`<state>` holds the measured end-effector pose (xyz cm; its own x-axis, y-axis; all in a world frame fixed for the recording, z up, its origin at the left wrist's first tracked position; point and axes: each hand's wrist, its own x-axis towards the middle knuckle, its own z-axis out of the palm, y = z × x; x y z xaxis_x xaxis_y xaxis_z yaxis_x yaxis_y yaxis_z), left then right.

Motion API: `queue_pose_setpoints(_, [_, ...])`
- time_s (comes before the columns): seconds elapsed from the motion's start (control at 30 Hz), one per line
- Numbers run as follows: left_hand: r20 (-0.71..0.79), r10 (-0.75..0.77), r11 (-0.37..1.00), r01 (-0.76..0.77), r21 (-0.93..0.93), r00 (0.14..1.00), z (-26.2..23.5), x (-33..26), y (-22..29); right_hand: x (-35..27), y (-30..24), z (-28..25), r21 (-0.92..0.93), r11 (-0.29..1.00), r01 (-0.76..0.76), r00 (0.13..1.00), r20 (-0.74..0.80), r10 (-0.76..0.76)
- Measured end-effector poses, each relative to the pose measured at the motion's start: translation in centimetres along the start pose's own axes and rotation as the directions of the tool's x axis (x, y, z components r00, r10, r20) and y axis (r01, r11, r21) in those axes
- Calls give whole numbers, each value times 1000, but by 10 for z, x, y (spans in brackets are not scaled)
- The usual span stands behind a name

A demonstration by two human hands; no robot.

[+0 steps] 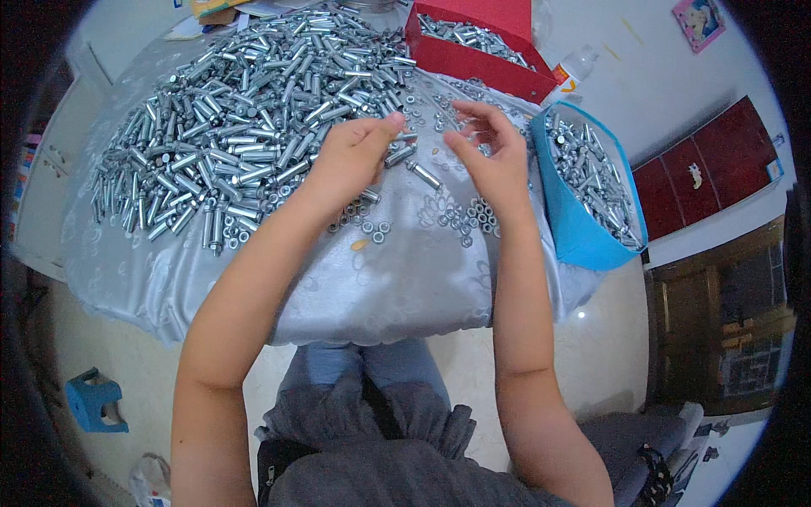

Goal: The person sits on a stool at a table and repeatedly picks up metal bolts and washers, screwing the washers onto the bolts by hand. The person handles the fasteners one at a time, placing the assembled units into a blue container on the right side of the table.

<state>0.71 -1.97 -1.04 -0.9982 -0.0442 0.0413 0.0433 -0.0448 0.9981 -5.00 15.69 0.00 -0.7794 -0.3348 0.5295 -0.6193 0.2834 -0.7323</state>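
A large heap of silver sleeve anchor bolts (253, 127) covers the left and middle of the table. At its right edge is my left hand (355, 156), its fingers curled under and the thumb stretched along the top; what they hold, if anything, is hidden. Short metal pieces show right beside those fingers, and a single bolt (424, 175) lies apart on the cloth. My right hand (498, 156) hovers over the table to the right, thumb and fingers apart with nothing seen between them. Loose nuts (469, 218) are scattered below it, with more nuts (372, 230) below my left hand.
A red box (481, 63) of bolts stands at the back, and a blue box (583, 253) of bolts at the right. Behind them is a clear plastic bottle (576, 68). A shiny pale cloth (338, 304) covers the table. A blue stool (95, 401) stands on the floor at left.
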Motion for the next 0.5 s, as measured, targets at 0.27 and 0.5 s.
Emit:
queue_pose_setpoints(0.27, [-85,-111,993,113,17,990,5,-2,8,-6,23,-19,-379,877,-296,931,90,353])
queue_pose_setpoints(0.5, [44,-151,966,157,-206,988,2,0,4,-8,25,-17,-454,857,-244,959,17,282])
